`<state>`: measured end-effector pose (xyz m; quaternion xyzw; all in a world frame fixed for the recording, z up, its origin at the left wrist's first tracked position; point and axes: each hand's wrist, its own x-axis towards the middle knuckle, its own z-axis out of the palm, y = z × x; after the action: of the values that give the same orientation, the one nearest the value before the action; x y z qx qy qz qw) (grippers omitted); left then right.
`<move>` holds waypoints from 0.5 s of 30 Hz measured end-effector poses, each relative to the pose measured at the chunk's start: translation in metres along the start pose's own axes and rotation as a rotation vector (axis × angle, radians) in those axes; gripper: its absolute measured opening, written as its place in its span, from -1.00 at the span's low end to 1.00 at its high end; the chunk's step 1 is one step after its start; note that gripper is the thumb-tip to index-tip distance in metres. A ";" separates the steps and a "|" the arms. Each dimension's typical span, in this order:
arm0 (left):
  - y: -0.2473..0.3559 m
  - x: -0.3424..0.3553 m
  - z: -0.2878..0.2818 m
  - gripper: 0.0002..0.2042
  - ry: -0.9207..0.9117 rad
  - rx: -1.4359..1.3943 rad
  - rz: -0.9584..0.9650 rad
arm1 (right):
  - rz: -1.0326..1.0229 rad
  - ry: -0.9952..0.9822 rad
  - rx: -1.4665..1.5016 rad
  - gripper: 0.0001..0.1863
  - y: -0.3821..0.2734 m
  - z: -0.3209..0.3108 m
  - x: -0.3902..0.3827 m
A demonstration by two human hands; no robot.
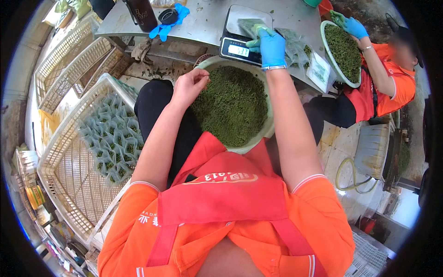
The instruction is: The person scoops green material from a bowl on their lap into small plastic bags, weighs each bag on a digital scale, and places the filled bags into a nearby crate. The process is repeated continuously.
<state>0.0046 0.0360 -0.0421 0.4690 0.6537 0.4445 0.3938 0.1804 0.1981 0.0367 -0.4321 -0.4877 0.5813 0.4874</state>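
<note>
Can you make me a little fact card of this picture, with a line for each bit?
Middle: round pale-green plastic basin of small green granules
Table: grey metal table, black digital scale with silver plate
Left: bare left hand, fingertips bunched near the basin's left rim
Right: blue-gloved right hand, touching a clear plastic bag on the scale
Crate: cream plastic lattice crate with many small clear bags
Neighbour: orange-shirted person with another granule-filled basin

Head-mtd. fisheye cam, L of pair, faces down past red apron (224,201) to basin (269,121). Range close; FOV wide, curved twd. rim.
</note>
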 end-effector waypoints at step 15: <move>0.001 -0.008 0.020 -0.82 -0.054 0.354 0.109 | -0.204 -0.426 -1.077 -0.74 0.155 -0.053 -0.117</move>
<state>0.0253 0.0327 -0.0460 0.5775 0.6844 0.3306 0.2980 0.2278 0.0828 -0.1214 -0.4435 -0.8406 0.2755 0.1440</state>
